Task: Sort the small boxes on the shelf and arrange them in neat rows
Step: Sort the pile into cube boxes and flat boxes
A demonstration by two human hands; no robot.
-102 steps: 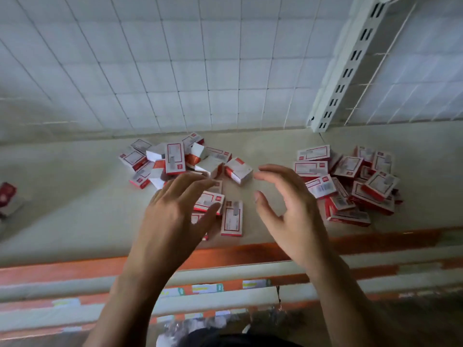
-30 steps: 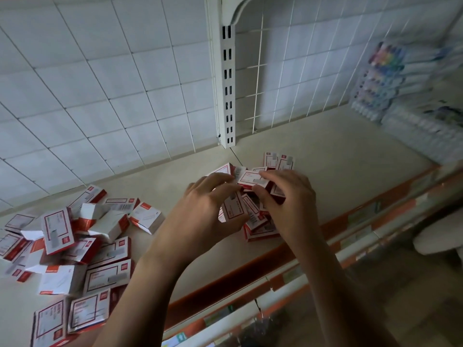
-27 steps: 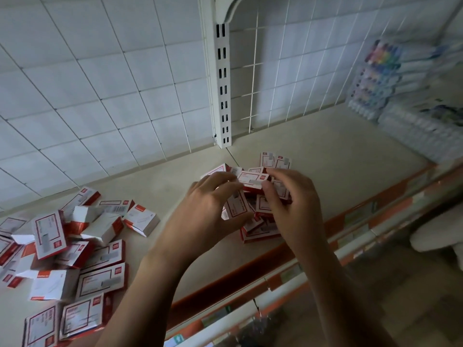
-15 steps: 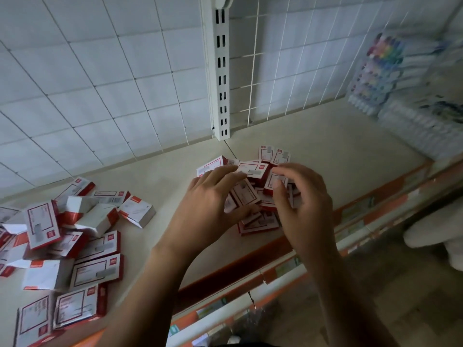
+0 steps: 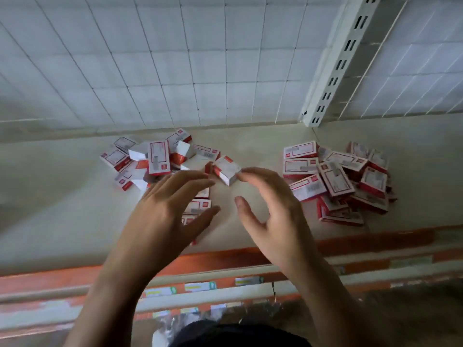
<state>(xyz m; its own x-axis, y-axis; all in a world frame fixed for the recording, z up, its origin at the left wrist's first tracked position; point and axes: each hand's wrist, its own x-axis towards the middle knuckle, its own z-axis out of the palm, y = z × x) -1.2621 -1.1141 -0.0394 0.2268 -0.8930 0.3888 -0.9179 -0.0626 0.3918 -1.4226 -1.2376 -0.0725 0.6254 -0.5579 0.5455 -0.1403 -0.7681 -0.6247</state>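
The left hand (image 5: 170, 214) and right hand (image 5: 270, 214) have come off the right heap of small boxes (image 5: 335, 176); both hover empty, fingers loose, between it and the left heap (image 5: 152, 159) on the shelf (image 5: 62, 209). Best lift boxes singly, faces matching.

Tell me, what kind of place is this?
Probably a shop: a shelf with labels on its orange rail, a slotted upright, and piles of identical boxes.

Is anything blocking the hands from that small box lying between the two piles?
Nothing visible does. The box lies right by the fingertips of the open left hand and right hand.
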